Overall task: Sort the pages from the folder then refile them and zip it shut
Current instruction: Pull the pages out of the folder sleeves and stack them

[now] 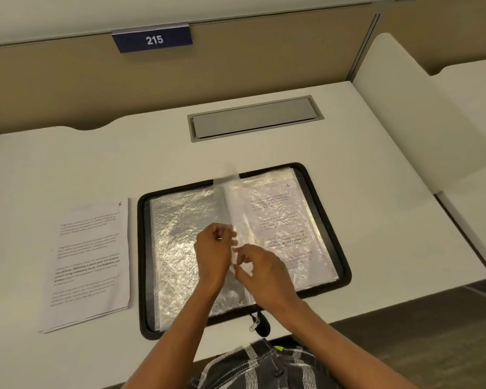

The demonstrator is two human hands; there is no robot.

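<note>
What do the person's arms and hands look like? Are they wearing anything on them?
Both arms are bare as far as the picture shows, with no sleeves, watch or bracelet. The left hand has a small shiny glint on one finger, maybe a ring. The right hand shows nothing worn. Black-and-white checked cloth covers the lap.

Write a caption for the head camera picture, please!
The left hand and right hand pinch a clear sleeve upright in the open zip folder; printed pages lie beside it on the desk.
</note>
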